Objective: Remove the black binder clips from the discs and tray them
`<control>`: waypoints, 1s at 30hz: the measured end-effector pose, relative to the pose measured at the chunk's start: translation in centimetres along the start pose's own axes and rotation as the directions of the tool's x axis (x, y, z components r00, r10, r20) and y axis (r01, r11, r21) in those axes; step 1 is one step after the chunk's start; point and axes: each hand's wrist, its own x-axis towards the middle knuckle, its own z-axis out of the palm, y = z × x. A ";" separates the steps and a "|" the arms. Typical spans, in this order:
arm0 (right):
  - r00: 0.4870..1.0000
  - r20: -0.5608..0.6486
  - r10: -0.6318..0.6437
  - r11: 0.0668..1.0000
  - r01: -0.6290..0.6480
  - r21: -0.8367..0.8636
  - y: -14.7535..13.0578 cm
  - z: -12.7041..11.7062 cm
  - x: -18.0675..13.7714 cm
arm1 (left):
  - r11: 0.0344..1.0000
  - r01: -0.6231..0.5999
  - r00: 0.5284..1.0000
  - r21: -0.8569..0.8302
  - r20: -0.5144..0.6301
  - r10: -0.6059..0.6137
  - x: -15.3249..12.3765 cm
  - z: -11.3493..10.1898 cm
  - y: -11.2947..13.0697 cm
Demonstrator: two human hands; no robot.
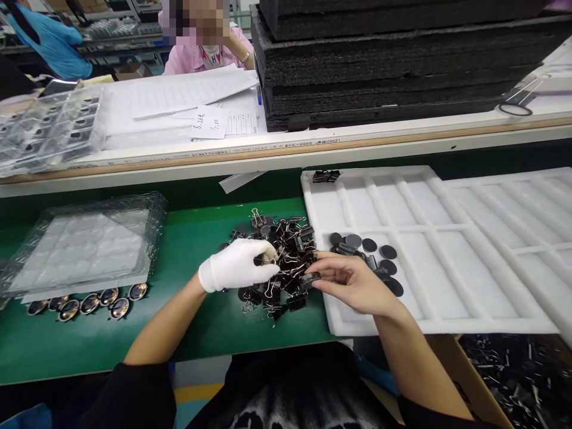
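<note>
My left hand, in a white glove, is at the left side of a heap of black binder clips on the green table. Its fingers are curled round a black binder clip, mostly hidden by the glove. My right hand is bare and pinches a dark round disc by its edge at the heap's right side. More black discs lie just beyond my right hand in a white foam tray, some flat and some leaning on edge.
Clear plastic trays are stacked at left, with several round metal-rimmed pieces before them. Black foam sheets stand on the shelf ahead. At lower right is a box of black clips. A person in pink sits opposite.
</note>
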 end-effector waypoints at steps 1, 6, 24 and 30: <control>1.000 -0.002 -0.015 0.999 0.015 0.031 -0.1 -0.1 0.0 | 0.997 0.008 1.000 0.072 0.002 -0.008 -0.1 -0.2 -0.1; 0.999 0.004 -0.045 0.983 0.043 0.180 0.1 0.6 0.3 | 0.919 0.129 0.974 0.372 -0.219 -0.048 -0.5 -0.4 0.8; 0.913 -0.347 0.213 0.782 0.054 0.621 -1.3 2.3 1.3 | 0.980 -0.030 0.963 -0.199 -0.267 -0.025 -0.2 0.9 3.1; 0.878 -0.385 0.286 0.668 0.105 0.737 -1.2 6.0 2.2 | 0.980 0.022 0.949 -0.197 -0.303 -0.082 0.0 2.0 3.8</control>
